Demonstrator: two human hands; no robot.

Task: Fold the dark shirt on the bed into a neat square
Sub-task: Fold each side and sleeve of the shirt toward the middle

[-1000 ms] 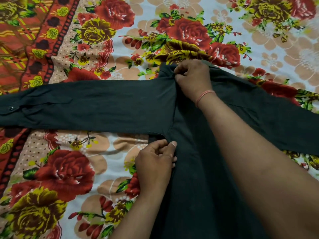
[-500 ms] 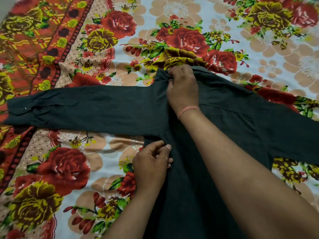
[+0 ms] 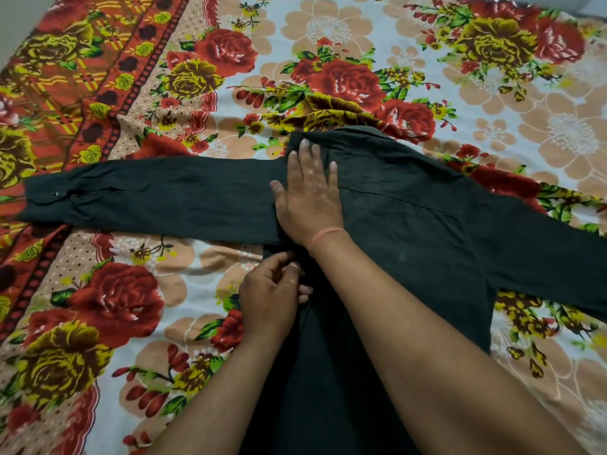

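The dark shirt (image 3: pixel 410 231) lies back-up on the bed, collar at the far side, its left sleeve stretched out flat to the left with a buttoned cuff (image 3: pixel 49 195) at the end. The other sleeve runs off to the right. My right hand (image 3: pixel 308 195) lies flat with fingers spread on the left shoulder near the collar, pressing the cloth down. My left hand (image 3: pixel 272 293) pinches the shirt's side edge just below the armpit, fingers closed on the cloth. My forearms hide the lower middle of the shirt.
The bed is covered by a floral sheet (image 3: pixel 345 54) with red and yellow roses on a pale ground and an orange-red patterned border (image 3: pixel 49 77) along the left. Bare sheet lies beyond the collar and at the left under the sleeve.
My right hand has let go of the shoulder fold near the collar and now lies open and flat on it. My left hand keeps its pinch at the side seam. The view shifted slightly.
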